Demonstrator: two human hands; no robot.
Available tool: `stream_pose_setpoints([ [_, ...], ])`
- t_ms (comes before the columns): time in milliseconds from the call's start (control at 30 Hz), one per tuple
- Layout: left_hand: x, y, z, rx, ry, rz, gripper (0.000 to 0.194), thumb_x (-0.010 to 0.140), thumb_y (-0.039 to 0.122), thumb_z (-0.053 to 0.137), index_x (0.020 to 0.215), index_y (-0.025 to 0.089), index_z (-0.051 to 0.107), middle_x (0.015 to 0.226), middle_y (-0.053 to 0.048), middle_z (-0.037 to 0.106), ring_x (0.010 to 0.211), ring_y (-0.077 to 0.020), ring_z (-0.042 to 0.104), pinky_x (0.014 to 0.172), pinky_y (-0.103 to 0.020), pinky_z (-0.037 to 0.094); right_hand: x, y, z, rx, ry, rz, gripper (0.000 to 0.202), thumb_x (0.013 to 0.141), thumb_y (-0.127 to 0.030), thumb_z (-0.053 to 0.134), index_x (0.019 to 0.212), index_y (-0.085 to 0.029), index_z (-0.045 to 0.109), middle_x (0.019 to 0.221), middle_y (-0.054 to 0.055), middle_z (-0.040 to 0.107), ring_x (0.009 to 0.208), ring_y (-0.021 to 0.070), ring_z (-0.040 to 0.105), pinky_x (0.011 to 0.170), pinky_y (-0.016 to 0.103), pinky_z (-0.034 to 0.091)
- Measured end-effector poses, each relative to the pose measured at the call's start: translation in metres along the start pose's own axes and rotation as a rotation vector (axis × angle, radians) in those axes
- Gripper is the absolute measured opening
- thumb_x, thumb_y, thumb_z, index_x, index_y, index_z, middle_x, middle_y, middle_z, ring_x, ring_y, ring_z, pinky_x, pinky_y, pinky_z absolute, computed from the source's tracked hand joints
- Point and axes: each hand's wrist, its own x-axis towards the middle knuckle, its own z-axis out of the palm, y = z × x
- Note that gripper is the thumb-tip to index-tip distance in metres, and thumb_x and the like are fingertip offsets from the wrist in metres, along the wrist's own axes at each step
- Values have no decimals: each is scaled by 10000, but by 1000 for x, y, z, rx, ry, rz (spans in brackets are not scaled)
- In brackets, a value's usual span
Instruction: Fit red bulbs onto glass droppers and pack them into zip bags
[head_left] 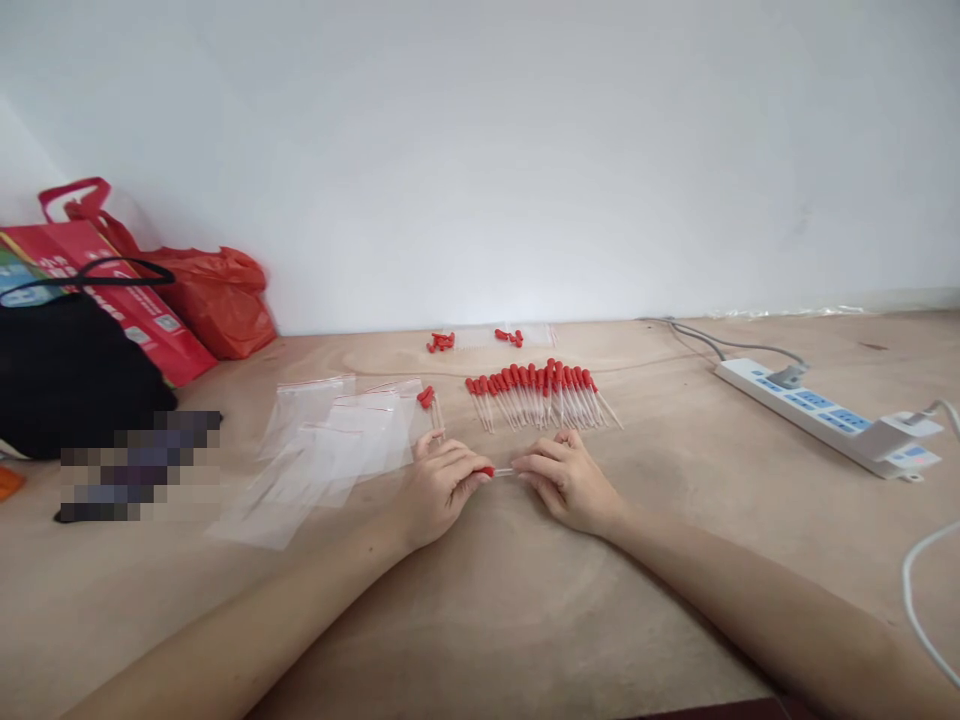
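Between my hands, a dropper with a red rubber bulb and a thin clear tube lies level just above the wooden table. My left hand pinches its red bulb. The fingers of my right hand are closed on the tube end, which they partly hide. Beyond my right hand, a row of droppers lies with the red bulbs pointing away from me. A few more droppers lie just past my left hand. To its left, several clear zip bags with red seal lines overlap in a loose spread.
Loose red bulbs and a clear bag lie near the wall. At the right is a white power strip with plugs and cables. Red bags, a black bag and a blurred-out dark item occupy the left.
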Motion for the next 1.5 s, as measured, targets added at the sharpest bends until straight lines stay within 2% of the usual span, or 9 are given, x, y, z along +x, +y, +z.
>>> stream_pose_setpoints([
  [133, 0, 0, -1, -1, -28, 23, 200, 868, 267, 413, 793, 213, 590, 721, 19, 666, 731, -144, 573, 932, -407, 178, 1, 3, 0, -17, -22, -19, 192, 832, -171, 423, 912, -205, 594, 804, 12, 621, 699, 104, 516, 705, 303, 244],
  [367, 0, 1, -2, 36, -30, 13, 197, 860, 261, 427, 774, 207, 595, 701, 18, 665, 713, -146, 569, 927, -420, 176, 3, -1, 1, -111, -29, -34, 204, 817, -155, 405, 830, -184, 607, 767, 23, 608, 641, 107, 475, 663, 305, 219],
  [533, 1, 4, -3, 57, -40, 81, 185, 852, 255, 438, 745, 198, 578, 683, 24, 646, 690, -138, 557, 928, -413, 181, 4, -7, 1, -142, -19, -57, 217, 822, -185, 383, 743, -166, 584, 667, 10, 567, 577, 105, 412, 630, 300, 197],
  [933, 0, 7, -3, 101, -18, 135, 185, 841, 240, 435, 709, 193, 556, 656, 19, 622, 705, -145, 554, 925, -407, 197, 7, -19, 11, -156, -32, -3, 287, 846, -197, 333, 644, -157, 534, 581, -4, 526, 512, 94, 365, 604, 285, 179],
  [1100, 3, 3, -3, 143, -29, 95, 197, 851, 269, 428, 734, 202, 572, 676, 15, 641, 730, -152, 567, 949, -420, 166, 12, -20, 10, -146, -94, 40, 295, 872, -214, 327, 706, -157, 564, 639, 7, 562, 555, 97, 422, 613, 281, 194],
  [1233, 3, -9, -6, 187, 1, 74, 167, 835, 337, 471, 785, 215, 574, 716, 16, 655, 753, -159, 574, 964, -429, 138, 15, -18, 1, -162, -116, 40, 225, 854, -226, 386, 810, -184, 603, 750, 31, 594, 716, 135, 480, 646, 286, 219],
  [1267, 3, -14, -7, 202, 7, 56, 179, 809, 382, 503, 832, 218, 571, 764, 4, 659, 781, -172, 574, 965, -436, 133, 16, -16, -1, -169, -115, 52, 198, 838, -225, 414, 817, -193, 608, 770, 35, 600, 754, 149, 484, 653, 289, 226],
  [1367, 3, -32, -11, 280, 45, -99, 438, 705, 512, 569, 1025, 218, 515, 980, -72, 623, 928, -242, 536, 949, -470, 142, 21, -7, -3, -139, -94, 183, 157, 798, -211, 459, 793, -199, 616, 783, 35, 617, 785, 167, 505, 662, 287, 265],
  [1500, 2, -54, -13, 384, 112, -416, 432, 745, 454, 522, 1091, 204, 460, 1094, -121, 557, 1039, -295, 463, 893, -485, 212, 41, 11, 5, -39, -18, 504, 170, 783, -219, 444, 817, -195, 609, 792, 32, 647, 743, 158, 557, 652, 270, 318],
])
